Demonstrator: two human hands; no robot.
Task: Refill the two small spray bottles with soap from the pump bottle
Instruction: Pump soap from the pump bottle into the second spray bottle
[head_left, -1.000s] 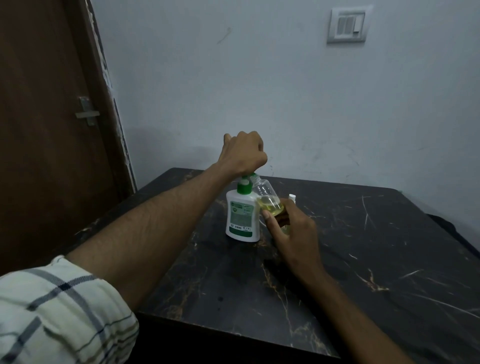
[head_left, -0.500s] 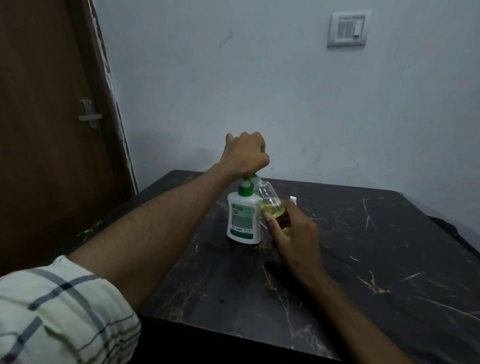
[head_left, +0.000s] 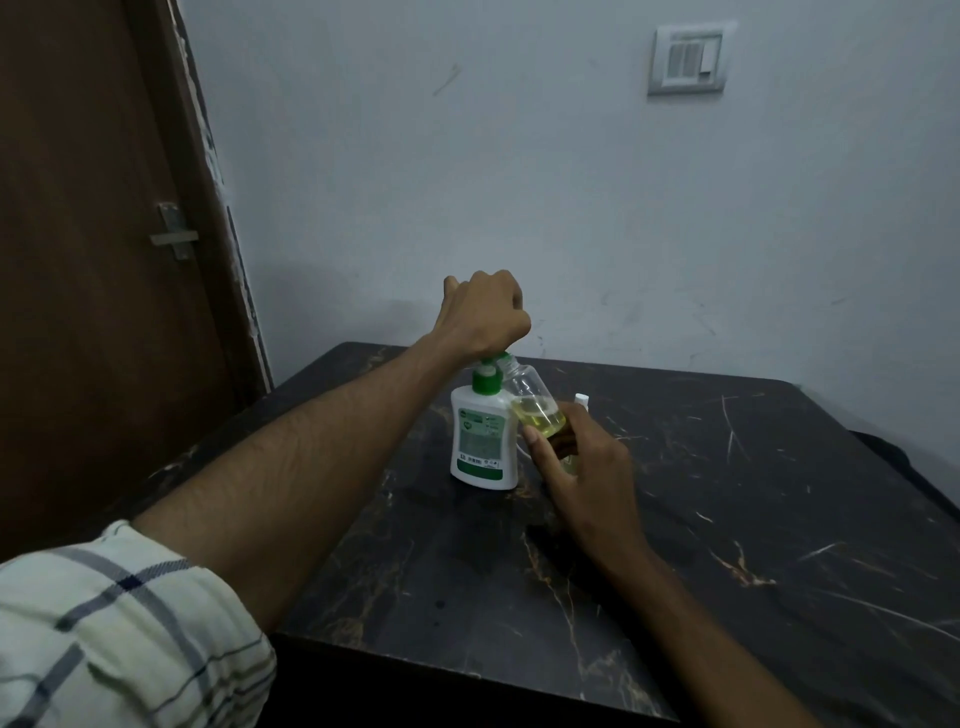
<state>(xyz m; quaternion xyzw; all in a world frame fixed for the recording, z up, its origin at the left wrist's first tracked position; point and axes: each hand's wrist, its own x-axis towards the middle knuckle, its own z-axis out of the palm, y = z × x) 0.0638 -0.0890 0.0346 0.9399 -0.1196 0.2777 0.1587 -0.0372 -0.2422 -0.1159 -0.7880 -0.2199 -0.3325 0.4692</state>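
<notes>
A white pump bottle (head_left: 483, 441) with a green collar stands upright on the dark marble table (head_left: 727, 519). My left hand (head_left: 485, 312) is closed as a fist over its pump head, which is hidden. My right hand (head_left: 582, 467) grips a small clear bottle (head_left: 532, 402), tilted with its open neck up against the pump spout. Yellowish liquid lies in its lower part. A second small bottle's white top (head_left: 581, 400) peeks out behind my right hand; its body is mostly hidden.
A brown door (head_left: 104, 260) with a metal latch stands at the left. A grey wall with a switch plate (head_left: 687, 60) rises behind the table. The table's front edge runs near my forearms.
The pump bottle's green neck shows slightly more below my left fist. The view has shifted a little; both hands keep their grips.
</notes>
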